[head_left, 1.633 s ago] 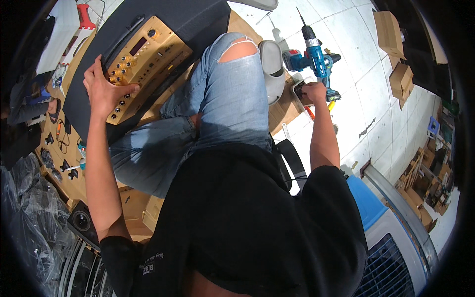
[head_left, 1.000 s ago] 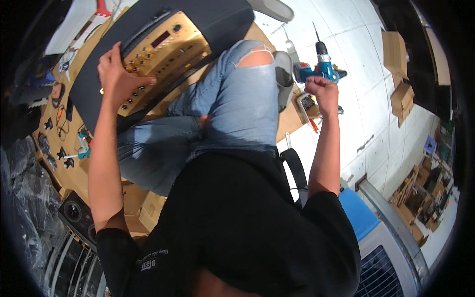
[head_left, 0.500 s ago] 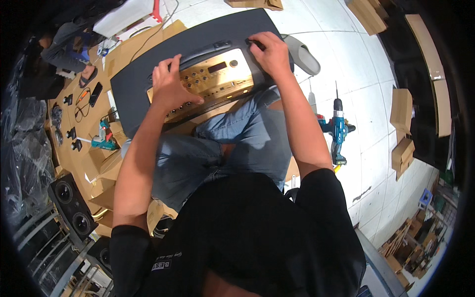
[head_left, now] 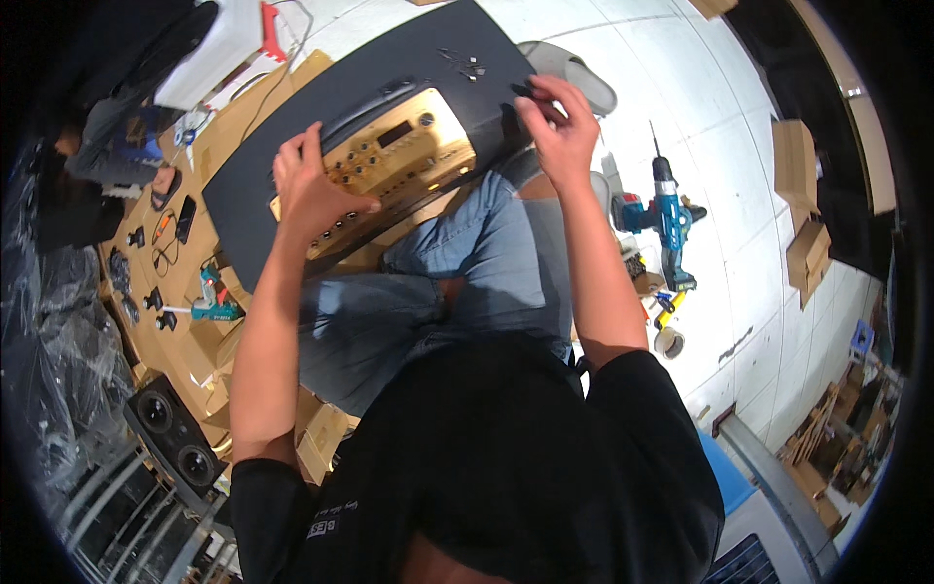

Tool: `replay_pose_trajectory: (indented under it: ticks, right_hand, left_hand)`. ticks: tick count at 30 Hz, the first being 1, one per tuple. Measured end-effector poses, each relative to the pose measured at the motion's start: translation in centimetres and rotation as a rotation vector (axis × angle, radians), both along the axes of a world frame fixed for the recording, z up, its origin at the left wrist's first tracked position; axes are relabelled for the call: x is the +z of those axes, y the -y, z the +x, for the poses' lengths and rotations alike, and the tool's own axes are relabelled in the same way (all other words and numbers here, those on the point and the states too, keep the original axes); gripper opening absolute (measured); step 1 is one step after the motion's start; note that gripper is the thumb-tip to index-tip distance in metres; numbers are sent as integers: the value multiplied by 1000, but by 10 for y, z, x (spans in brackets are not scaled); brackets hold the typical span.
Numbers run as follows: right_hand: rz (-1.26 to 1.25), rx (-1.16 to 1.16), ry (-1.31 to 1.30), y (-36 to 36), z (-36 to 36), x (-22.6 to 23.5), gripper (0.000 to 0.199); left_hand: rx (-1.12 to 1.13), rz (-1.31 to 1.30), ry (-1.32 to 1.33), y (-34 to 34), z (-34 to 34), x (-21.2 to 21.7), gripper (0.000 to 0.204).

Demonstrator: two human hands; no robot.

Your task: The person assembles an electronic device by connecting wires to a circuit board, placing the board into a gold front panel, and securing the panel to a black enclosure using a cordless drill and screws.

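Two hands work the gold-faced audio unit (head_left: 394,165) lying on the dark mat (head_left: 253,185) over my lap: my left hand (head_left: 311,195) presses flat to steady it, my right hand (head_left: 559,122) pinches a small dark part near loose screws (head_left: 465,66).

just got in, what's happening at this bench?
A person sits on the floor with a gold-faced electronic unit with buttons and a small display propped on their lap over a dark grey mat. The left hand lies flat on the gold panel, steadying it. The right hand pinches something small and dark at the unit's right end; what it is cannot be made out. A few small loose screws sit on the mat above. A blue cordless drill lies on the white tile floor, untouched.
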State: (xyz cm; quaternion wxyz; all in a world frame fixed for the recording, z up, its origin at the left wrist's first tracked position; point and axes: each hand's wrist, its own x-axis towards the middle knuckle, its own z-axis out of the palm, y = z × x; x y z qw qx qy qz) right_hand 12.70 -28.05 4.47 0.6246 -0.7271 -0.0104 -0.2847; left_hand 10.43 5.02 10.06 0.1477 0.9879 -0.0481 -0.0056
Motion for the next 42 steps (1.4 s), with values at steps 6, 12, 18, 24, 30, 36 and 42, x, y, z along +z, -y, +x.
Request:
replay_pose_trajectory:
  ticks: [6, 12, 18, 24, 30, 36, 42]
  right_hand:
    - [-71, -316, -643, 116, -120, -92, 25]
    - [-749, -545, -1146, 235, -228, -137, 20]
    - [-1173, -105, -866, 209, -211, -162, 16]
    - [-1510, -34, -1290, 188, -179, -197, 27]
    - [-1463, -154, -1132, 196, -191, -197, 21]
    - [63, 57, -690, 180, -205, -87, 18]
    - [636, 407, -249, 154, -210, -11, 16]
  left_hand:
    - [-46, 100, 41, -15, 6, -16, 133]
    - [1, 121, -33, 1, 1, -7, 134]
    - [-23, 91, -20, -6, 3, -11, 135]
    - [-30, 65, -22, -3, 2, -8, 136]
    - [-25, 75, -30, -1, 2, -8, 137]
    - [-35, 77, -7, -6, 1, -13, 137]
    - [-21, 81, -12, -6, -1, -9, 136]
